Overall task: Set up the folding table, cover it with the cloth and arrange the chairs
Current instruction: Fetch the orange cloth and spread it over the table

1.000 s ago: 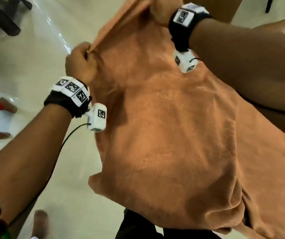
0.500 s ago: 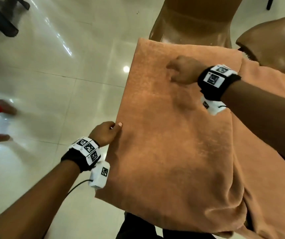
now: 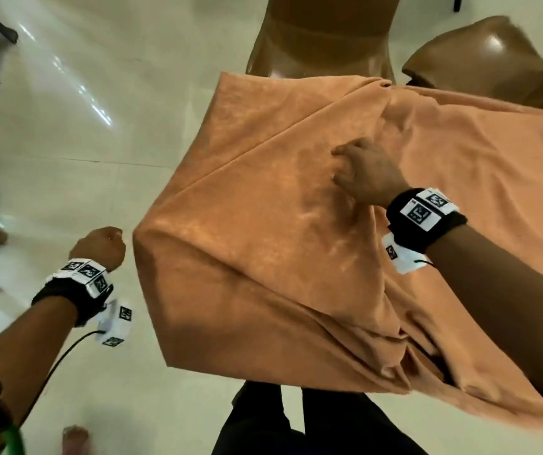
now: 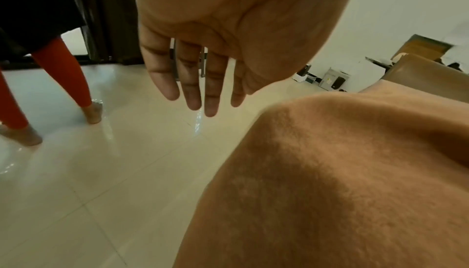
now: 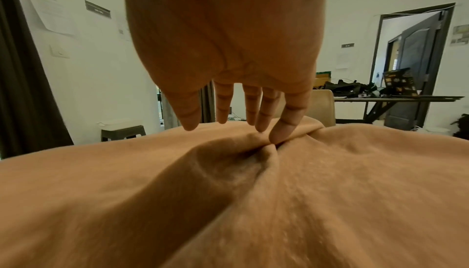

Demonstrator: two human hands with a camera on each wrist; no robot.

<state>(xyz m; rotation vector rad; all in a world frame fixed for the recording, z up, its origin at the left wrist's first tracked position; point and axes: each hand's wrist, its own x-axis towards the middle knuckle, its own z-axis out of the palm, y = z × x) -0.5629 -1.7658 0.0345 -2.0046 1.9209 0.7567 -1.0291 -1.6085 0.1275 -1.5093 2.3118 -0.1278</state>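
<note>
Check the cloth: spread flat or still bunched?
Spread over the table but not flat: the cloth has ridges and a bunched fold under the right hand, whose fingertips touch it.

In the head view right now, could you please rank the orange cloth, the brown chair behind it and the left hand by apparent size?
1. orange cloth, by far the largest
2. brown chair, partly cropped
3. left hand, smallest

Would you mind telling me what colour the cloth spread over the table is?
The cloth is a plain orange-tan with no pattern, seen best in the head view.
</note>
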